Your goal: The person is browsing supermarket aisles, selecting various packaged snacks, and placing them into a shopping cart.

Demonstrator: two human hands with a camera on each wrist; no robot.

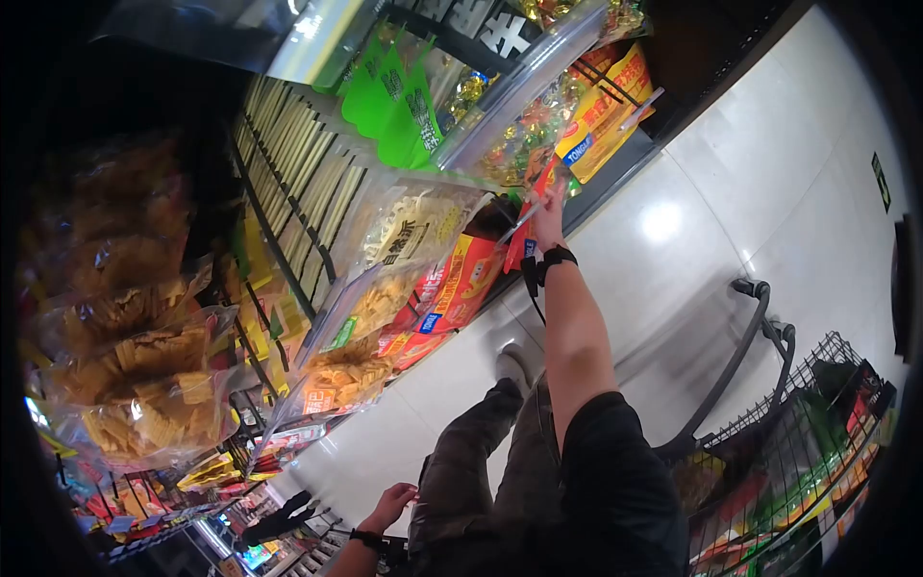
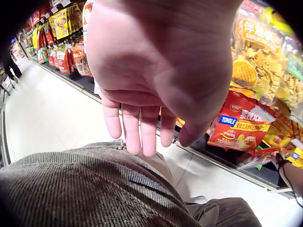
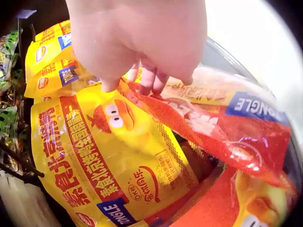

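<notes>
We log a low black shelf (image 1: 639, 149) along the white tiled floor (image 1: 711, 260), carrying yellow snack packets (image 1: 601, 120) and red snack packets (image 1: 452, 288) lying side by side.

Head camera looks steeply down the person's body onto the snack shelves (image 1: 298, 168), floor (image 1: 692, 221) and trolley (image 1: 808, 423). Left wrist camera peers past the left hand (image 2: 156, 66), very close, sideways at the same shelves. Right wrist camera sits almost against the right hand (image 3: 142, 38) and a red packet (image 3: 227, 127), both small in the head view.
</notes>
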